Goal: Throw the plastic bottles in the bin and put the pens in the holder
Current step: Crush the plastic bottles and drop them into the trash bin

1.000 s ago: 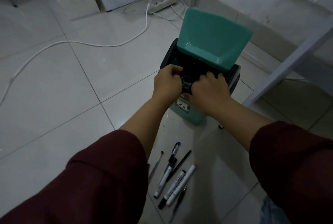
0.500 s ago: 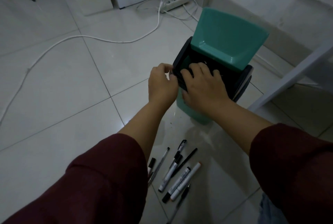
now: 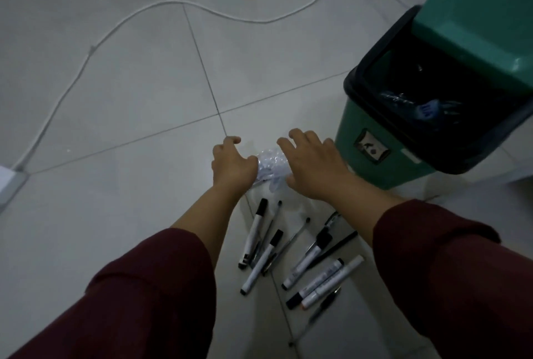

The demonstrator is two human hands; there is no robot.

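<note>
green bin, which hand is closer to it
Right. The right hand lies just beside the green bin's front wall; the left hand is farther away, across the crumpled plastic bottle.

Indoor room (tiled floor, cables).

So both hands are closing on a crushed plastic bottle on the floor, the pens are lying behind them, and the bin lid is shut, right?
Not quite: the bin lid is open, and the head view shows into the dark-lined bin, with crumpled plastic inside. The rest stands: the left hand and right hand flank the crushed plastic bottle on the floor, with the pens nearer the person.
</note>
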